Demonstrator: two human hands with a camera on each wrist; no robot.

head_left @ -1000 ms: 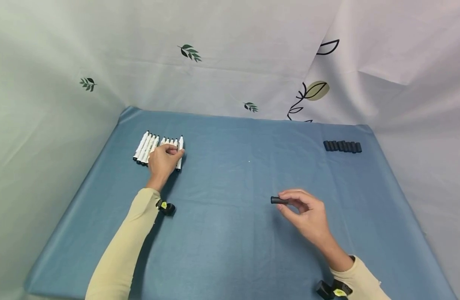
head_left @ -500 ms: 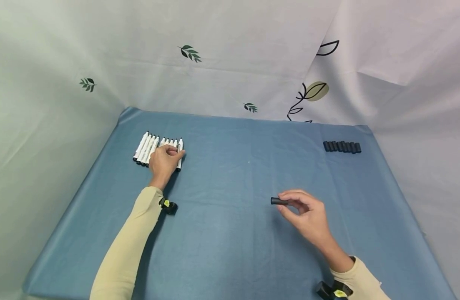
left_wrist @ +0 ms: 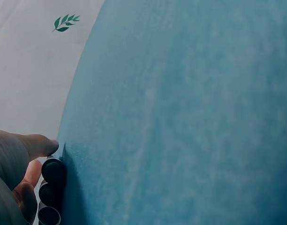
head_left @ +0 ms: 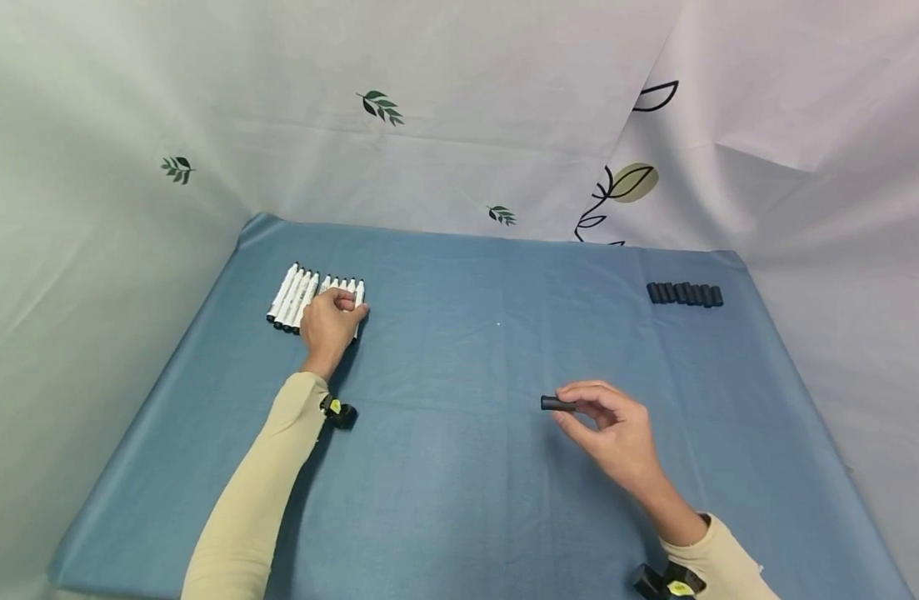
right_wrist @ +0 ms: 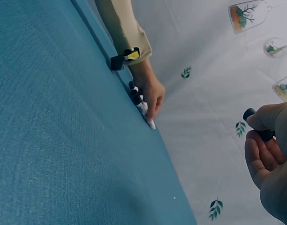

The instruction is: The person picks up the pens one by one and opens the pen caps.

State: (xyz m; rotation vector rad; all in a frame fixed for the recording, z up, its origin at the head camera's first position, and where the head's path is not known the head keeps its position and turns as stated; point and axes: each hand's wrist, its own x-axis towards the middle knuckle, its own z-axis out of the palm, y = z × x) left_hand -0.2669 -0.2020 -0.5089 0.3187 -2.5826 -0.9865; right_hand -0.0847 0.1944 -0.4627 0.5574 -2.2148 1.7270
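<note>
A row of white markers [head_left: 286,298] with black ends lies at the table's far left. My left hand [head_left: 327,327] is over the row's right part, thumb and fingers about the rightmost marker [head_left: 359,292]. In the left wrist view the thumb lies against that marker's side, near its black end [left_wrist: 54,171]; the fingertips' contact is partly hidden. Near the table's middle right, my right hand [head_left: 616,429] pinches a black marker cap [head_left: 552,403] between thumb and fingers, held above the cloth.
Several black caps [head_left: 684,293] lie side by side at the far right of the blue cloth-covered table [head_left: 444,467]. White curtain [head_left: 429,167] with leaf prints stands behind and along both sides.
The rightmost marker has slid slightly toward the near side, its tip now level with the others in the row. My left hand moved with it a little. The right hand stays with its cap.
</note>
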